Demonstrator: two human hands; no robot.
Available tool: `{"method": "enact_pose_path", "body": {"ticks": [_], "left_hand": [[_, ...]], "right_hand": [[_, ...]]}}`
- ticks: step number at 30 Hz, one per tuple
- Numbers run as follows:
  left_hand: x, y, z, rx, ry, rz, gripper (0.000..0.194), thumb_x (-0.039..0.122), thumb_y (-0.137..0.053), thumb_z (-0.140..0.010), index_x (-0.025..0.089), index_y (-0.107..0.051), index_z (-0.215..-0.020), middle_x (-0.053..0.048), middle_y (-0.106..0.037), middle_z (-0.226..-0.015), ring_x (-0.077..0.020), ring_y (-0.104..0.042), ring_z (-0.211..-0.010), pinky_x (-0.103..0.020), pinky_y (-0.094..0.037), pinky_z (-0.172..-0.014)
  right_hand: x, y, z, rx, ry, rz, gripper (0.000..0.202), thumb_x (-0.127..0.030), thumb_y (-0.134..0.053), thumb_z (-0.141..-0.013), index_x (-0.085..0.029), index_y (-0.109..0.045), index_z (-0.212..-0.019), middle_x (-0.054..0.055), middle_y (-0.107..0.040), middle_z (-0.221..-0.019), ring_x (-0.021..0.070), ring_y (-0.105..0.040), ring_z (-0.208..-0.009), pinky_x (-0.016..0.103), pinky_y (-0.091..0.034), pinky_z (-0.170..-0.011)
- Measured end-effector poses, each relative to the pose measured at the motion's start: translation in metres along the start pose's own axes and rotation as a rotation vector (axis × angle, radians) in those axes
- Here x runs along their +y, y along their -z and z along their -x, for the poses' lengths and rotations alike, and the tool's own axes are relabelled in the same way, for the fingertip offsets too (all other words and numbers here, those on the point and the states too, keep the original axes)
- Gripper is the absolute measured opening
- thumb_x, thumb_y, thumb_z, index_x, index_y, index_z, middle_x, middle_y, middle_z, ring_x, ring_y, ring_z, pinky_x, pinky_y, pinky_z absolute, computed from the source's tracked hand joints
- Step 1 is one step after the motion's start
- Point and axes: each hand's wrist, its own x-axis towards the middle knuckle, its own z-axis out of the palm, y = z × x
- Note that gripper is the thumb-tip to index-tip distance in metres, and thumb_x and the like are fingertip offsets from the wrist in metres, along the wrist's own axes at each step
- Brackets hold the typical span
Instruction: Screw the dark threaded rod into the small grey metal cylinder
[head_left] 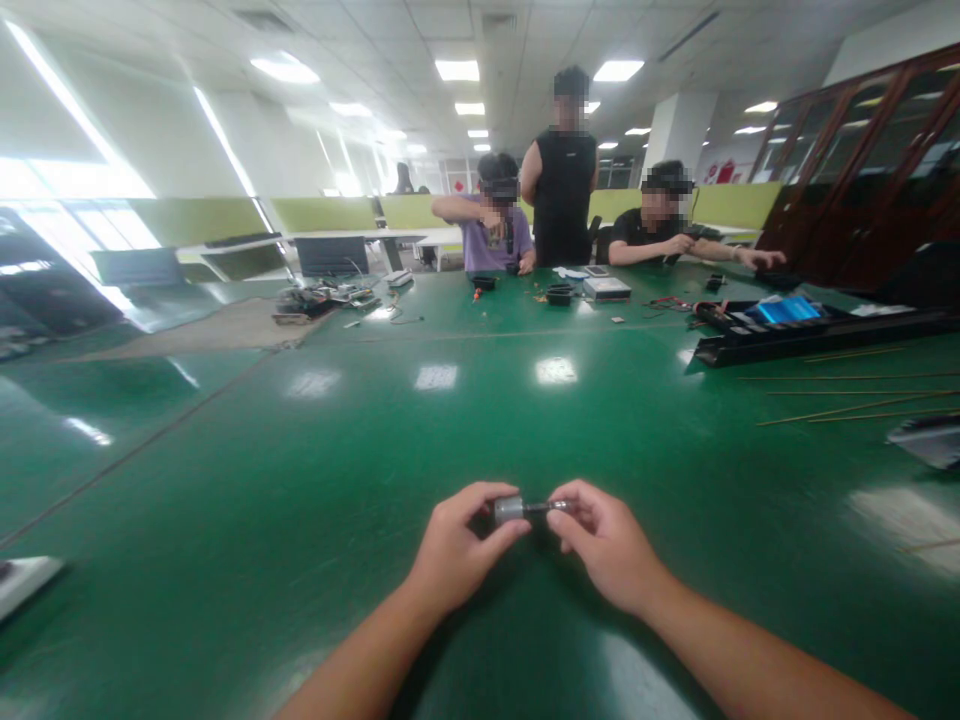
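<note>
The person's left hand (461, 548) grasps a grey cylinder (509, 510) between the thumb and the fingers. The right hand (611, 545) pinches a thin metallic part (535, 507), which lies in line with the cylinder; whether the two are joined is too small to tell. Both things are between the hands, over the green surface (337, 450). Farther to the right, several thin sticks (862, 378) lie near a long black tray (720, 352).
</note>
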Motion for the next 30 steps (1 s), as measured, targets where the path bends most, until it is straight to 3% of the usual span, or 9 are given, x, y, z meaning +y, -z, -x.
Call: {"method": "enact_pose_path", "body": {"ticks": [30], "left_hand": [[0.0002, -0.0002, -0.0005, 0.007, 0.015, 0.016, 0.023, 0.029, -0.071, -0.08, 0.02, -0.07, -0.101, -0.005, -0.073, -0.097, -0.0195, -0.067, -0.085, -0.029, -0.052, -0.077]], "right_hand": [[0.0013, 0.0017, -0.0009, 0.037, 0.006, 0.004, 0.017, -0.034, -0.06, -0.087, -0.017, -0.062, -0.09, 0.0, -0.062, -0.07, 0.0141, -0.06, -0.06, 0.026, -0.047, -0.06]]}}
